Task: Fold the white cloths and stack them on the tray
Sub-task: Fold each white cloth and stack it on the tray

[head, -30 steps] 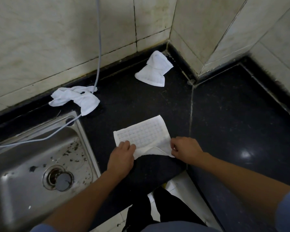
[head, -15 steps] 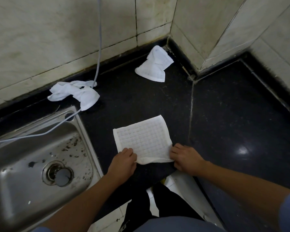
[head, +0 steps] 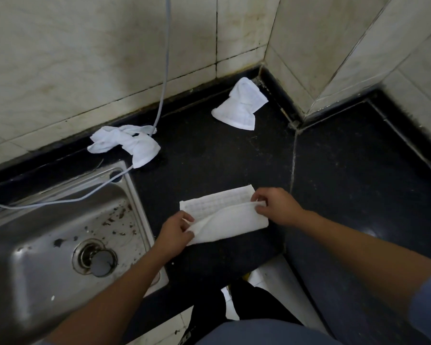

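Cloth [head: 229, 222]: on the counter [head: 209, 158] near its front edge, right of the sink [head: 60, 232]. Its near half is lifted over the far half, likely for a fold in half.
Left hand [head: 174, 227]: pinches the near-left corner, keeping the edge taut.
Right hand [head: 276, 205]: pinches the near-right corner, closer to the far edge.
Corner cloth [head: 239, 105]: crumpled, well apart, unfolded.
Wall cloth [head: 125, 144]: crumpled just behind the sink.
Tray: not in view.
Counter: dark polished stone, L-shaped, with a seam.
Room: stained tiled walls. A grey line [head: 163, 83], hose or cable, hangs toward the sink.
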`<act>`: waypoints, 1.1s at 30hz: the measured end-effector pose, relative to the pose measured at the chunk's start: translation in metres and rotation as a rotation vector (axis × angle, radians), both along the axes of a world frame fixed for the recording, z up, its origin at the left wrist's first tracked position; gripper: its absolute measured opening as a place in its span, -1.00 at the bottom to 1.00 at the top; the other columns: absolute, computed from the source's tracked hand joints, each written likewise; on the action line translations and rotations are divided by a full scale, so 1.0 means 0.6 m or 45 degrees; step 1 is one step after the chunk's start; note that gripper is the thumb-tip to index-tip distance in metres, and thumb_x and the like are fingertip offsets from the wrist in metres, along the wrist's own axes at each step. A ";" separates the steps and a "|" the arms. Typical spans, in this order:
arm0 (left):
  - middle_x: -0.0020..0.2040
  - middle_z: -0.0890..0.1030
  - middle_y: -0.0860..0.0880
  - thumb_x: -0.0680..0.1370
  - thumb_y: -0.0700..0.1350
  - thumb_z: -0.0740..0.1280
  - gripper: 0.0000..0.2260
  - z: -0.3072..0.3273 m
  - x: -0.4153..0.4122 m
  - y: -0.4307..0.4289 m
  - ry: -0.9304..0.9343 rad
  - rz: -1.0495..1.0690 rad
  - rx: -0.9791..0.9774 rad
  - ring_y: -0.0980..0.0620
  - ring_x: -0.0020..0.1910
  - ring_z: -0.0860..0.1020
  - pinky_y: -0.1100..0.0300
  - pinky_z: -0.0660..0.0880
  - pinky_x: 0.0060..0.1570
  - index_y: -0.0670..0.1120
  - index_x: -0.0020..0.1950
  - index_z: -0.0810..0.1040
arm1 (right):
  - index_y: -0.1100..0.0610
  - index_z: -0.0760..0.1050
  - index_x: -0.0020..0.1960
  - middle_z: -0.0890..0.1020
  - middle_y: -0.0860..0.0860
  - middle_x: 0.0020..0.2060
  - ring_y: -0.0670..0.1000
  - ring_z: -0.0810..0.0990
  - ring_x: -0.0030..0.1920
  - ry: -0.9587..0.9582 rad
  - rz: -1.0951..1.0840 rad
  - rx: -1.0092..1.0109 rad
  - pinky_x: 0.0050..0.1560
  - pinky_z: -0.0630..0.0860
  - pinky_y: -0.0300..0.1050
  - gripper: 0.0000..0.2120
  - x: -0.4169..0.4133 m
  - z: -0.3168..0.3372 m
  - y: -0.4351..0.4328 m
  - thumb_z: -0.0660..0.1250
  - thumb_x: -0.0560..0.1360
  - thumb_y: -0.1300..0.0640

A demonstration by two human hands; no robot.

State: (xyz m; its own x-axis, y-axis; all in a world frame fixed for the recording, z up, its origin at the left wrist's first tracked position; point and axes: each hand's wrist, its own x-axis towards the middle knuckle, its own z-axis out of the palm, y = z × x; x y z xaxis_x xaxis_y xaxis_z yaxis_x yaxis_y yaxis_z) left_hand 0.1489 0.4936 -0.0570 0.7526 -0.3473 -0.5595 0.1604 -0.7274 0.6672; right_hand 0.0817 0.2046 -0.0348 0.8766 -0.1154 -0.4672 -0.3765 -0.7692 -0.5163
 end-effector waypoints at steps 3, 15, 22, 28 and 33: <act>-0.32 0.53 -0.12 0.42 -0.43 0.32 -0.79 -0.011 0.039 -0.010 0.189 0.257 -0.106 -0.05 -0.31 0.51 0.10 0.47 -0.24 -0.12 -0.12 0.51 | 0.05 0.56 0.10 0.59 -0.02 -0.04 -0.03 0.54 -0.10 -0.019 -0.079 -0.002 -0.13 0.44 -0.15 -0.78 0.046 -0.022 -0.001 0.36 0.46 0.17; -0.27 0.58 -0.05 0.45 -0.17 0.46 -0.92 -0.036 0.056 -0.021 -0.170 0.211 0.128 0.03 -0.26 0.54 0.16 0.48 -0.14 -0.14 -0.13 0.60 | 0.09 0.50 0.21 0.52 -0.06 -0.13 0.02 0.57 -0.06 -0.014 -0.331 -0.015 -0.11 0.42 -0.16 -0.68 0.065 -0.070 0.008 0.40 0.47 0.14; -0.31 0.55 0.04 0.49 -0.15 0.42 -0.94 -0.048 0.078 -0.027 -0.152 0.315 0.204 -0.03 -0.18 0.60 0.14 0.52 -0.15 -0.08 -0.14 0.56 | 0.06 0.49 0.22 0.57 -0.01 -0.10 0.01 0.56 -0.08 -0.027 -0.351 -0.068 -0.12 0.47 -0.11 -0.70 0.081 -0.068 0.010 0.37 0.50 0.10; -0.02 0.52 -0.04 0.50 -0.10 0.38 -0.84 -0.032 0.056 -0.015 -0.582 -0.052 0.383 -0.02 -0.10 0.53 0.10 0.51 -0.16 -0.08 0.05 0.53 | 0.06 0.39 0.31 0.52 0.05 0.15 0.05 0.55 0.09 -0.061 -0.266 -0.282 0.00 0.48 -0.06 -0.57 0.054 -0.053 0.009 0.35 0.50 -0.05; 0.06 0.52 0.00 0.56 -0.02 0.29 -0.83 -0.034 0.000 0.007 -0.602 -0.672 0.432 0.05 -0.01 0.51 0.17 0.50 -0.07 -0.03 0.10 0.53 | 0.10 0.37 0.27 0.58 0.08 0.11 0.10 0.58 0.05 0.235 -0.273 -0.321 -0.08 0.50 -0.04 -0.54 0.023 -0.060 0.027 0.41 0.46 -0.03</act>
State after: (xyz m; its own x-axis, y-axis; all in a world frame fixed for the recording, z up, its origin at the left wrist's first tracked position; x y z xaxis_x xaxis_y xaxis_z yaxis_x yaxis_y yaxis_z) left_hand 0.1492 0.4977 -0.0775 0.7205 -0.5923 -0.3606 -0.5084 -0.8048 0.3061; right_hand 0.0952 0.2210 -0.0709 0.7239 -0.4189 -0.5482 -0.6119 -0.7569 -0.2296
